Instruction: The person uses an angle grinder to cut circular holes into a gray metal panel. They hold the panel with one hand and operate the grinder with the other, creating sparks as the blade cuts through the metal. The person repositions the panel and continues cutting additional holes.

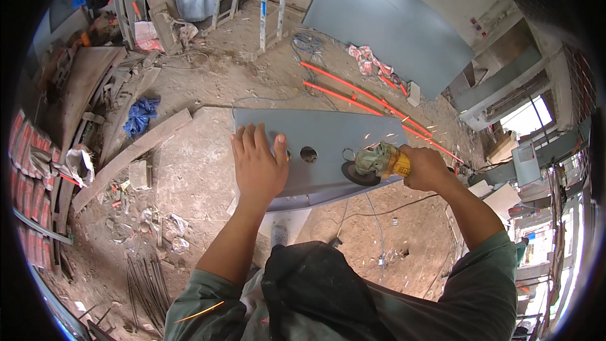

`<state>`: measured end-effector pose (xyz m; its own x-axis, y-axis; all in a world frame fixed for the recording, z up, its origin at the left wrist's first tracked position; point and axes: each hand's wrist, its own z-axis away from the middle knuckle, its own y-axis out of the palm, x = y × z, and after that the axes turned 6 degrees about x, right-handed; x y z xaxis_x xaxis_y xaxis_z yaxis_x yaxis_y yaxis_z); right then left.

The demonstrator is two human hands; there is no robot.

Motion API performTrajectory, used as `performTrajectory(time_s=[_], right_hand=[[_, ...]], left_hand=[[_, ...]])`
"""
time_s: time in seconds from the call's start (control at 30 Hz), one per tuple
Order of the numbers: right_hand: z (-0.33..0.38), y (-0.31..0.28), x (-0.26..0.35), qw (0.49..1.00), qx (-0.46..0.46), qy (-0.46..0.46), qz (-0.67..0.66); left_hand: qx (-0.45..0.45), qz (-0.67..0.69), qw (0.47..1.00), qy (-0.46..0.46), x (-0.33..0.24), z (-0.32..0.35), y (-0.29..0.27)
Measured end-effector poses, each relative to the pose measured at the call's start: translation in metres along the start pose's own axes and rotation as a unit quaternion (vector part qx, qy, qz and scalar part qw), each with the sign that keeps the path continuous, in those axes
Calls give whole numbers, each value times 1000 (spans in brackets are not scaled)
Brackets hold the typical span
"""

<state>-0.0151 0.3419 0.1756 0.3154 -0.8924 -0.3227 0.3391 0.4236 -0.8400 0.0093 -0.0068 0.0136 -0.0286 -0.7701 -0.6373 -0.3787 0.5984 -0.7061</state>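
Grinder (379, 163), green-bodied with a yellow rear, sits at the right edge of a grey steel plate (328, 132) that lies flat on the dirt floor (202, 170). Its dark disc (358, 173) meets the plate's near right edge, and orange sparks (372, 98) streak away over the ground toward the upper left and right. The right hand (424, 167) is wrapped tight around the grinder's rear, grip fully closed on it. The left hand (257, 163) lies flat on the plate with fingers spread, holding nothing, pressing down just left of a round hole (308, 155). A cord (385, 205) trails from the grinder across the floor. A larger grey sheet (391, 22) lies beyond, and a blue rag (140, 115) lies well to the left.
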Motion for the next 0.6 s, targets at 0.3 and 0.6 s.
performTrajectory(time_s=[0.3,0.6], right_hand=[[-3,-14,9,999,34,16,2],[-9,-17,13,998,61,22,4]], left_hand=[[-6,33,999,-2,1,0,-1],[-55,124,990,27,7,2,-5]])
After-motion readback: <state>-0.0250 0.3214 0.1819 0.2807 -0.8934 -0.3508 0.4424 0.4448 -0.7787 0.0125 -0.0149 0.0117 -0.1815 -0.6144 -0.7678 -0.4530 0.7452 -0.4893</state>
